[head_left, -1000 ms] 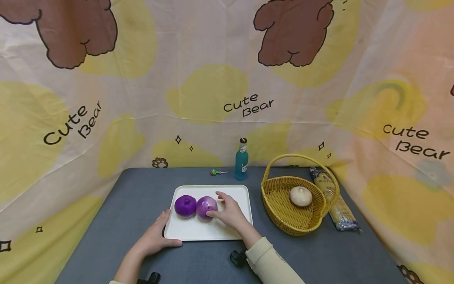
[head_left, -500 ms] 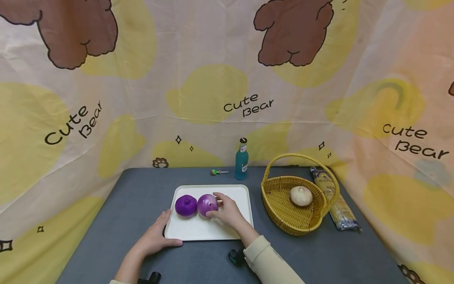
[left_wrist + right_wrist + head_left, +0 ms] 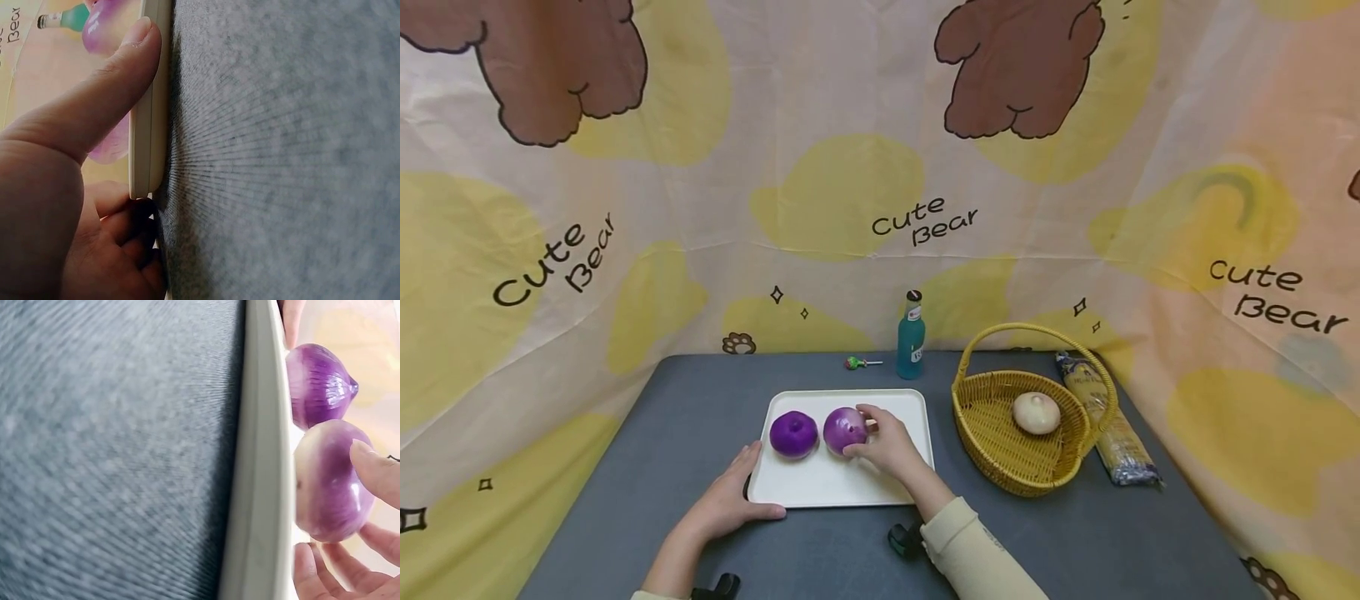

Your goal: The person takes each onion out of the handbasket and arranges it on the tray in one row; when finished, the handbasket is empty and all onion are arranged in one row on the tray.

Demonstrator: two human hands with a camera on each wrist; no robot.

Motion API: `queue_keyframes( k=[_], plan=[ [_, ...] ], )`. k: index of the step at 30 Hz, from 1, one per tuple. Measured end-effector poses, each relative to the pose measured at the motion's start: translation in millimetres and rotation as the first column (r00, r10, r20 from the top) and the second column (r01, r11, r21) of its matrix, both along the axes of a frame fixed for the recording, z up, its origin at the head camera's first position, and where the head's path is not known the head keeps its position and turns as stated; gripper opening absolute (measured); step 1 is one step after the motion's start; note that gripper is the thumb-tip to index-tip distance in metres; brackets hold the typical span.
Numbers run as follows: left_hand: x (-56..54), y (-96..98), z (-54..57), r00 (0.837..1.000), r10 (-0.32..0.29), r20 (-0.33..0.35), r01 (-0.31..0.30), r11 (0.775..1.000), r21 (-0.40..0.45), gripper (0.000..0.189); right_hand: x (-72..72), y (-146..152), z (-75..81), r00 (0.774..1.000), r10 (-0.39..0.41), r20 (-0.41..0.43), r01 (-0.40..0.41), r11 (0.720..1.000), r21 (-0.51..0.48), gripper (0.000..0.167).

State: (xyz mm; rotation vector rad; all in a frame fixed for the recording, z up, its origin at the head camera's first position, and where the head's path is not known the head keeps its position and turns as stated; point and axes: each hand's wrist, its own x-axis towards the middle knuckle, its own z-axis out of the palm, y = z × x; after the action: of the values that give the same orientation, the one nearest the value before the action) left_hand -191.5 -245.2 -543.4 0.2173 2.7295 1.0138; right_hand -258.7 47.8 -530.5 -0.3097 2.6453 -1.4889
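Note:
Two purple onions lie on a white tray [image 3: 820, 492]. My right hand [image 3: 891, 448] holds the lighter onion [image 3: 842, 430] by its right side, thumb in front and fingers behind. In the right wrist view the thumb presses this onion [image 3: 331, 487], with fingers curled close beneath it. The darker onion [image 3: 793, 434] sits to its left, a small gap between them in the head view. My left hand [image 3: 722, 500] grips the tray's near left corner. Its thumb lies along the front edge in the left wrist view, and its fingers [image 3: 119, 206] are at the left side.
Right of the tray stands a yellow wicker basket [image 3: 992, 475] with a tall handle and a white onion [image 3: 1037, 414] inside. A bag of pasta [image 3: 1123, 450] lies beside it. Behind the tray are a blue bottle [image 3: 912, 348] and a lollipop [image 3: 853, 363], near the patterned cloth.
The right hand has drawn the lighter onion slightly to the right, so a gap has opened between the two onions. My left hand stays at the tray corner.

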Motion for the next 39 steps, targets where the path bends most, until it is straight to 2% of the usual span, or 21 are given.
queue_keyframes(
  k=[4,8,17,25,32,39],
  plan=[
    [0.0,0.0,0.1,1.0,-0.003,-0.005,0.003,1.0,0.005,0.127,1.8,3,4.4,1.0,-0.005,0.005,0.005,1.0,-0.009,0.078],
    [-0.2,0.5,-1.0,1.0,-0.005,-0.014,0.005,1.0,-0.006,0.127,3.5,7,11.7,1.0,-0.012,-0.023,0.012,1.0,-0.022,0.076],
    [-1.5,0.0,-4.9,1.0,0.006,-0.016,-0.006,1.0,0.003,0.129,10.0,19,35.7,0.996,-0.019,-0.087,0.012,0.997,-0.074,0.073],
    [-2.7,-0.5,-5.6,1.0,0.01,-0.019,-0.01,1.0,0.008,0.129,16.9,31,53.1,0.993,-0.041,-0.108,0.03,0.995,-0.099,0.072],
    [0.5,-1.8,-1.4,1.0,0.006,-0.017,-0.006,1.0,-0.004,0.128,23.3,40,60.0,0.99,-0.053,-0.129,0.04,0.994,-0.102,0.071],
    [-1.4,-0.2,-3.7,1.0,0.003,-0.028,-0.003,1.0,0.0,0.128,28.8,52,63.2,0.985,-0.073,-0.159,0.055,0.992,-0.111,0.071]
  ],
)
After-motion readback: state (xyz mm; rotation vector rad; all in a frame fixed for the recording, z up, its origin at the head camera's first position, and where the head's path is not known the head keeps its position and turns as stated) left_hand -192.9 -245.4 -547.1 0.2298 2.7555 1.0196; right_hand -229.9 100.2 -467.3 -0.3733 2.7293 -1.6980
